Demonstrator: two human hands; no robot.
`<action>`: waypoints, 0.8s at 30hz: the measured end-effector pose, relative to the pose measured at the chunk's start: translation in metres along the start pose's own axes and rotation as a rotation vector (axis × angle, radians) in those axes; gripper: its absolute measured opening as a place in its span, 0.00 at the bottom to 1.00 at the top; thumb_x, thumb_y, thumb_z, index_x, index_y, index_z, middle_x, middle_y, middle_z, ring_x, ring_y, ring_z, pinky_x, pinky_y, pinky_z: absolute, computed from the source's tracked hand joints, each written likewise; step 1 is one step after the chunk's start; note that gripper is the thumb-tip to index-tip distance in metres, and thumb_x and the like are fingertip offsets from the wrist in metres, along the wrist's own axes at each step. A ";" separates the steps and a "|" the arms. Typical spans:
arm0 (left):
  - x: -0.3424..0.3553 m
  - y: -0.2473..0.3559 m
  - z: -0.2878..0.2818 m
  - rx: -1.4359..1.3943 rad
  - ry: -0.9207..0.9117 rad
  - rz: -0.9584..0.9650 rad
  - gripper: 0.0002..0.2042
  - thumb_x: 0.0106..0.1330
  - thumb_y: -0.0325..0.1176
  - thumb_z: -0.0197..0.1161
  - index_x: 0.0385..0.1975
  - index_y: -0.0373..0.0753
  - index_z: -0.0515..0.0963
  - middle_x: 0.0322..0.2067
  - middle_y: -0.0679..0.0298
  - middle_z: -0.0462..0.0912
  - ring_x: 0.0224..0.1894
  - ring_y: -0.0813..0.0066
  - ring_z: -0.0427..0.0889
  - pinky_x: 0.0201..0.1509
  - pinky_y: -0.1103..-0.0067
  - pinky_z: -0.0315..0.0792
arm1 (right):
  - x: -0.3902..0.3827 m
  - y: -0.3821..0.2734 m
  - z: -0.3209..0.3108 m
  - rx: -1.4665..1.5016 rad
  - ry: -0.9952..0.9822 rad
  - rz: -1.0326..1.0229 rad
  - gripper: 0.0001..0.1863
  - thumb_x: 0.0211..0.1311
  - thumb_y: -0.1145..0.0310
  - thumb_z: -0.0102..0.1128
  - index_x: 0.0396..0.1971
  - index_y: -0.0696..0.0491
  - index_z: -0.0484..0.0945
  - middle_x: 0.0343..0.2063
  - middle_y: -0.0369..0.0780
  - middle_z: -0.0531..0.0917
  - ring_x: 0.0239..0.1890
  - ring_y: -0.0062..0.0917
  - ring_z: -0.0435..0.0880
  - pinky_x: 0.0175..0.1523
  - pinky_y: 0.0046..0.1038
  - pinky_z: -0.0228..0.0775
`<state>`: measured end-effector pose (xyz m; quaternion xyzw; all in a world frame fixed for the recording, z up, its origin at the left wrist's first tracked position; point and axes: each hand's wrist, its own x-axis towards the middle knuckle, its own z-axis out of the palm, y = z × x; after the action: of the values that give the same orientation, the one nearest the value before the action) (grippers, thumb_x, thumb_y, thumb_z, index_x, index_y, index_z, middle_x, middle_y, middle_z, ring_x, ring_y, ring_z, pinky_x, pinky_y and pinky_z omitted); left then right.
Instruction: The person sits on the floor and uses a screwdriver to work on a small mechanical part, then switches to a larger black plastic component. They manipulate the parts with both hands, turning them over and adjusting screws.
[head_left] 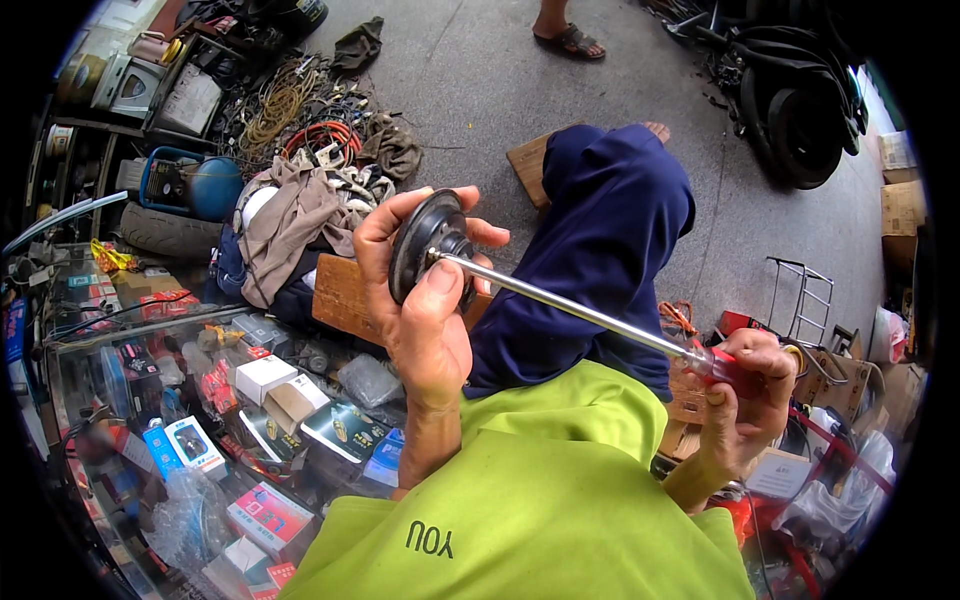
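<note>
My left hand (430, 340) grips a round black disc-shaped part (418, 240), perhaps a horn, with a stepped hub at its centre, holding it raised and tilted over my lap. A long screwdriver with a steel shaft (570, 310) runs across to that hub, its tip at or beside the centre; whether it is seated in a screw, I cannot tell. My right hand (755, 395) is closed on its translucent red handle (722, 366). Behind both hands are my dark blue trouser legs (610, 230) and green shirt (500, 500).
A glass counter (190, 320) full of small boxes lies at left; cables (280, 115), cloths (280, 230) and a blue tank (212, 185) are behind it. A wooden block (525, 165), another person's sandalled foot (570, 40), black tyres (800, 130), a metal rack (800, 295) and cartons (900, 210) surround me.
</note>
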<state>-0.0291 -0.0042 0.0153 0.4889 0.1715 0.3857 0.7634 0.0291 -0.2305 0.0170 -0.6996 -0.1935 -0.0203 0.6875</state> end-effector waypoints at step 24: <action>-0.004 -0.004 -0.001 0.209 -0.147 0.109 0.25 0.56 0.24 0.57 0.54 0.32 0.59 0.48 0.51 0.72 0.41 0.75 0.77 0.38 0.86 0.74 | 0.010 0.005 -0.013 0.306 -0.042 0.064 0.18 0.63 0.61 0.59 0.40 0.59 0.65 0.35 0.42 0.68 0.30 0.21 0.73 0.34 0.20 0.73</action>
<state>-0.0303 -0.0074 0.0108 0.6013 0.1275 0.3698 0.6967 0.0432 -0.2410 0.0157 -0.5928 -0.1861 0.0461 0.7822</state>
